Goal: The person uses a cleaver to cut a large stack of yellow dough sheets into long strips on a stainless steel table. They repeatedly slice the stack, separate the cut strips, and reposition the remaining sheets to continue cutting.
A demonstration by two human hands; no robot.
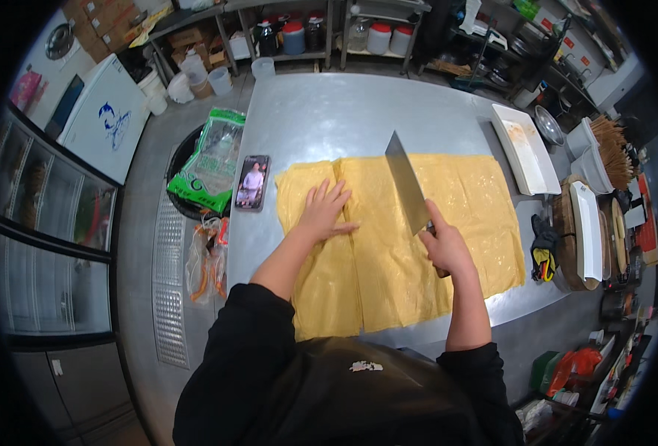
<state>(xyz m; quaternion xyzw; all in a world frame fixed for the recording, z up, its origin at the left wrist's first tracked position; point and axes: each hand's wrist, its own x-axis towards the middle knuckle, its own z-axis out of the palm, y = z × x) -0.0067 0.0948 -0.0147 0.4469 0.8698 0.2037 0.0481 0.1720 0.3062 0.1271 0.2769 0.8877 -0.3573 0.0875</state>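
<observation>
Wide yellow sheets [384,290], which look like tofu skin, lie spread on a steel table [317,111]. A lengthwise line divides a narrower strip [329,301] at the left from the wider part; whether it is a cut or an overlap I cannot tell. My left hand [326,212] presses flat across this line with its fingers apart and holds nothing. In my right hand [446,245] is a Chinese cleaver [407,184], gripped by its dark handle. Its blade slants over the wider part, pointing to the far side; whether it touches the sheet is unclear.
A smartphone [252,183] lies at the table's left edge. Beyond that edge, a green printed plastic bag [212,161] tops a black bin [174,192]. On the right are a white tray [524,148], a black-and-yellow glove [543,251] and a round wooden board [568,262].
</observation>
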